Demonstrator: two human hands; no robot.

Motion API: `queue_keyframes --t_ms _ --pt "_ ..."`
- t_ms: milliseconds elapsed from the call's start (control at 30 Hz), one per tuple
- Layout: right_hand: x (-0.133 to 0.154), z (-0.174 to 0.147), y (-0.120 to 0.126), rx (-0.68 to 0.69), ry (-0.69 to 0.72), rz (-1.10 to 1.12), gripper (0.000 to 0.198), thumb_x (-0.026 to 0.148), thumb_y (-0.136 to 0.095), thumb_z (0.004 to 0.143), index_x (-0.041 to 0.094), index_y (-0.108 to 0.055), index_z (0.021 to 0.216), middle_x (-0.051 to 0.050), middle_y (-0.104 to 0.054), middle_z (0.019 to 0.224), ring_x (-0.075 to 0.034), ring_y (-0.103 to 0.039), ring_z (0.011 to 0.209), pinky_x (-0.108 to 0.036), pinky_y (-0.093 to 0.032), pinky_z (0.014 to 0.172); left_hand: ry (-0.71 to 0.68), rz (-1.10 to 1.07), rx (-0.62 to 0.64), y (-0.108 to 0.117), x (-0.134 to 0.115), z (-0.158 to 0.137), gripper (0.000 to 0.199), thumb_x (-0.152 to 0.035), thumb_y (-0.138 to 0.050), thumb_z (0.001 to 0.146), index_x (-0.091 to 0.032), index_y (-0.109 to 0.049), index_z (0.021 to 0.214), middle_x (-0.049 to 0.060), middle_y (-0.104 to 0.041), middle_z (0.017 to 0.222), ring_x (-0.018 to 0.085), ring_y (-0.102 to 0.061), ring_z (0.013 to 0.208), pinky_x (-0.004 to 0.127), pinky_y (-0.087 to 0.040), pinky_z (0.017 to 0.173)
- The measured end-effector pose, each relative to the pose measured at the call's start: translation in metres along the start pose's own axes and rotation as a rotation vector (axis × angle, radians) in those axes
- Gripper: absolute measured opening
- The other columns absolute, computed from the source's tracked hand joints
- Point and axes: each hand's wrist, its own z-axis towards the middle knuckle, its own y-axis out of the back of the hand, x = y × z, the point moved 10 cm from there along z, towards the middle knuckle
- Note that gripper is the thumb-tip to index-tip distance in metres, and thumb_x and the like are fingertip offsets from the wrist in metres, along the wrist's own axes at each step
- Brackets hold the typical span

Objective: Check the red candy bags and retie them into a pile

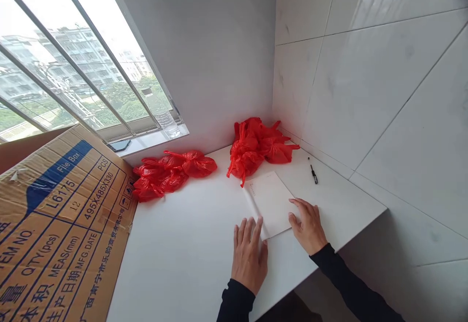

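A white notebook (pixel 272 202) lies on the white tabletop, with small writing near its upper left corner. My left hand (pixel 249 254) rests flat at the notebook's lower left edge, fingers stretched out, holding nothing. At the right edge of the page is my right hand (pixel 306 222), its thumb and index finger apart and touching or just over the paper. A black pen (pixel 314 174) lies on the table beyond my right hand, near the tiled wall.
Tied red plastic bags (pixel 252 146) sit in the far corner, and more red bags (pixel 171 172) lie along the back wall. A large cardboard box (pixel 73 215) stands at the left. On the windowsill are a clear bottle (pixel 166 117) and a dark phone-like object (pixel 120 145).
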Motion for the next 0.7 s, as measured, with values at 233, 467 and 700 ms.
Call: queue_keyframes --t_ms 233,467,700 --pt "0.037 0.083 -0.014 0.011 0.052 -0.075 0.033 0.023 -0.051 0.090 0.022 -0.061 0.121 -0.010 -0.066 0.120 -0.032 -0.059 0.114 -0.072 -0.020 0.112 0.039 -0.023 -0.018 -0.005 0.005 0.002 0.060 -0.011 -0.047 0.095 -0.028 -0.038 0.152 0.009 -0.046 0.154 0.032 -0.036 0.147 0.065 -0.035 0.116" --pt "0.103 0.220 -0.074 0.138 0.183 -0.153 0.043 0.024 -0.063 0.092 0.019 -0.055 0.134 -0.009 -0.063 0.121 -0.028 -0.059 0.115 -0.055 -0.045 0.103 0.061 -0.050 -0.041 -0.005 0.005 0.003 0.059 -0.010 -0.048 0.094 -0.027 -0.040 0.150 0.010 -0.045 0.154 0.033 -0.033 0.148 0.065 -0.033 0.117" --pt "0.119 0.285 -0.100 0.150 0.218 -0.090 0.020 0.027 -0.067 0.092 0.016 -0.065 0.109 -0.005 -0.065 0.112 -0.024 -0.062 0.107 -0.048 -0.051 0.095 0.045 -0.089 -0.033 -0.004 0.006 0.002 0.060 -0.013 -0.049 0.095 -0.027 -0.038 0.152 0.010 -0.045 0.154 0.033 -0.032 0.148 0.065 -0.032 0.118"
